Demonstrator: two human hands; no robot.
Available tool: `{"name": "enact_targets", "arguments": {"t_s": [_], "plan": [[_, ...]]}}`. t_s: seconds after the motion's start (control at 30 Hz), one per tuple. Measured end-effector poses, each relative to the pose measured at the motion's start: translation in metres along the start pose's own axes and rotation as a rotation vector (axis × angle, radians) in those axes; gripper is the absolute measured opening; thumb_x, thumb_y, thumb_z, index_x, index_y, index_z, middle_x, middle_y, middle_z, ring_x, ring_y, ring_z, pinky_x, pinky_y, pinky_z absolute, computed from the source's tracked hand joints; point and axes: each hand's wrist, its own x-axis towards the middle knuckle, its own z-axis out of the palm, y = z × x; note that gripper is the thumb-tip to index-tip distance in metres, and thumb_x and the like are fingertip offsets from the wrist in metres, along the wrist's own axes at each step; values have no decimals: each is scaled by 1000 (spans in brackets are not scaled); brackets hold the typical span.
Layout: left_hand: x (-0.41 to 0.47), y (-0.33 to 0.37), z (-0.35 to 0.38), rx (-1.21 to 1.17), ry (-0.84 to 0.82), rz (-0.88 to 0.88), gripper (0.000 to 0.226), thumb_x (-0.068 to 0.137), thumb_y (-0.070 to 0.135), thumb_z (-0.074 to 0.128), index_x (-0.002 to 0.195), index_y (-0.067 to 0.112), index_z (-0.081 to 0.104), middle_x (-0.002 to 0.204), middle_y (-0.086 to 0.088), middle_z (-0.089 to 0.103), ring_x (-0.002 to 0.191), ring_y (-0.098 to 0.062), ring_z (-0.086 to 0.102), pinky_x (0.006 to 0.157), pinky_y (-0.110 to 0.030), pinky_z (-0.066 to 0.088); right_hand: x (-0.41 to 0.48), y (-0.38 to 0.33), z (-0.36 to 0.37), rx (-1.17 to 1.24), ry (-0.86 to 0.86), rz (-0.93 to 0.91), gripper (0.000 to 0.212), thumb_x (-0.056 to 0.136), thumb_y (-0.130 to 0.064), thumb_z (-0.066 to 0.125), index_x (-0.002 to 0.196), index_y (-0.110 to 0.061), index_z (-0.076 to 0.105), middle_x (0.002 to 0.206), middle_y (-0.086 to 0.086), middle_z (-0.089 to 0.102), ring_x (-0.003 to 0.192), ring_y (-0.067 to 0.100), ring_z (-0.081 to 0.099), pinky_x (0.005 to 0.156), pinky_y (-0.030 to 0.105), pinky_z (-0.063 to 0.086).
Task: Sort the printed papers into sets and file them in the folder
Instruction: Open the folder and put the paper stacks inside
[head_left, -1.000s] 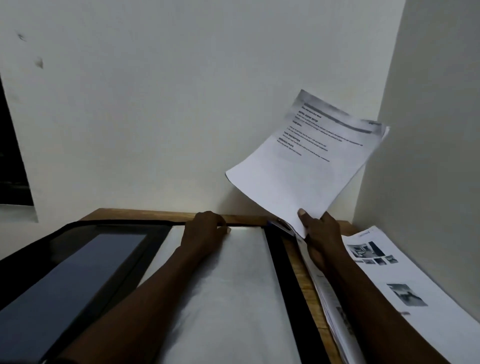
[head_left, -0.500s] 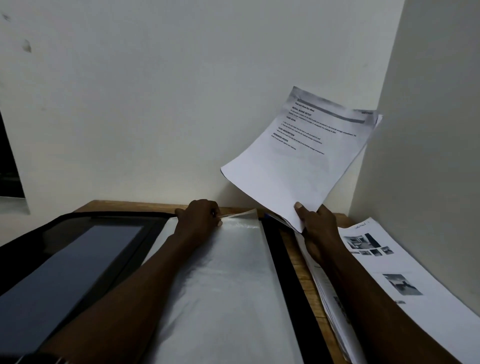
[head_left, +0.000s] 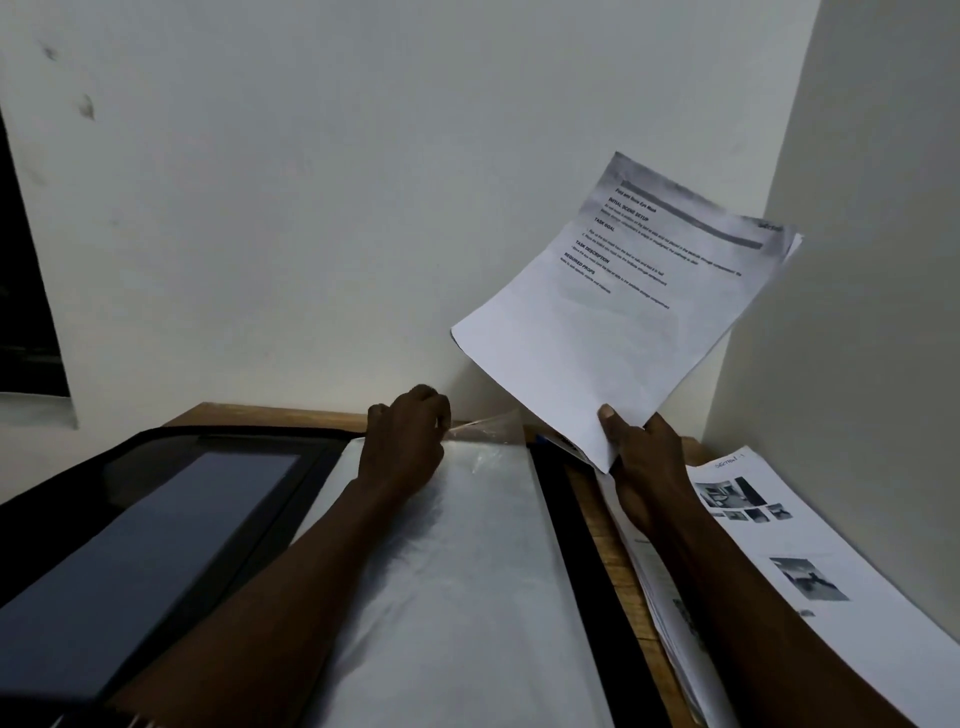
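An open black folder (head_left: 587, 545) lies on the wooden table, a clear plastic sleeve (head_left: 467, 582) covering its right half. My left hand (head_left: 405, 441) pinches the sleeve's top edge and lifts its far corner slightly off the page. My right hand (head_left: 644, 457) grips the lower corner of a set of printed papers (head_left: 618, 322), held up and tilted against the corner of the walls. Text fills the top sheet's upper part.
More printed sheets (head_left: 810, 571) with small photos lie on the table (head_left: 608, 525) to the right, under my right forearm, against the right wall. The folder's left flap (head_left: 140, 535) shows a grey panel. White walls close the back and right.
My left hand has closed on the sleeve's top edge and raised its corner. The held papers have stayed up at about the same height.
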Motion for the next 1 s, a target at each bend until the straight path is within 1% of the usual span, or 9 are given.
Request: {"name": "enact_targets", "arguments": {"t_s": [0.13, 0.23, 0.3, 0.37, 0.5, 0.6, 0.73, 0.87, 1.0], "plan": [[0, 1, 3, 27, 8, 35, 19, 74, 0, 60, 79, 18, 55, 92, 0, 51, 87, -25, 49, 73, -34, 26, -1, -5, 0, 94, 20, 0, 28, 94, -7, 59, 121, -14, 56, 109, 1, 65, 89, 13, 63, 77, 31, 56], [0, 5, 5, -50, -139, -17, 19, 83, 3, 48, 85, 22, 47, 80, 4, 55, 81, -26, 52, 74, -34, 27, -1, -8, 2, 189, 8, 38, 34, 91, -4, 62, 124, -9, 57, 114, 6, 66, 91, 17, 65, 60, 25, 60], [-1, 4, 8, -97, -214, 2, 19, 86, 10, 50, 97, 24, 50, 84, 4, 62, 84, -24, 55, 76, -36, 34, 0, -9, 6, 186, 12, 79, 40, 86, 1, 65, 125, -2, 57, 116, 12, 66, 88, 20, 66, 53, 23, 57], [-2, 5, 7, -137, -274, 29, 21, 84, 16, 54, 101, 28, 58, 89, 8, 66, 88, -19, 60, 79, -38, 42, 3, -10, 13, 137, 17, 101, 43, 83, 4, 69, 124, 4, 57, 113, 15, 66, 86, 24, 66, 56, 25, 59], [-2, 12, 6, -173, -286, 39, 19, 73, 26, 43, 79, 24, 61, 81, 4, 67, 85, -21, 61, 75, -37, 47, 22, -11, 28, 10, -26, 54, 37, 81, 4, 70, 117, 0, 60, 107, 12, 69, 91, 26, 68, 67, 31, 60], [-3, 10, 10, -143, -263, 60, 18, 81, 24, 49, 85, 21, 66, 86, 1, 70, 88, -23, 61, 77, -37, 48, 40, -10, 44, -122, -68, -8, 39, 80, 2, 73, 117, 1, 60, 106, 14, 69, 93, 27, 68, 85, 39, 57], [0, 10, 11, -97, -229, 112, 23, 90, 30, 52, 104, 25, 70, 100, -2, 72, 98, -25, 61, 77, -35, 46, 58, 1, 69, -145, -172, -35, 32, 81, 4, 72, 108, -9, 60, 94, 5, 68, 85, 20, 68, 74, 31, 59], [0, 8, 8, -175, -188, 131, 33, 89, 28, 58, 118, 38, 66, 103, 3, 73, 97, -18, 64, 74, -31, 46, 76, 20, 84, -252, -246, -75, 30, 77, 0, 76, 95, -19, 62, 99, 6, 69, 93, 25, 67, 85, 42, 57], [3, -1, 7, -209, -194, 84, 32, 85, 30, 63, 115, 37, 69, 105, 7, 74, 98, -13, 66, 77, -30, 50, 82, 31, 80, -330, -343, -67, 39, 75, 1, 76, 111, -8, 64, 107, 13, 70, 99, 29, 68, 89, 47, 56]]}}
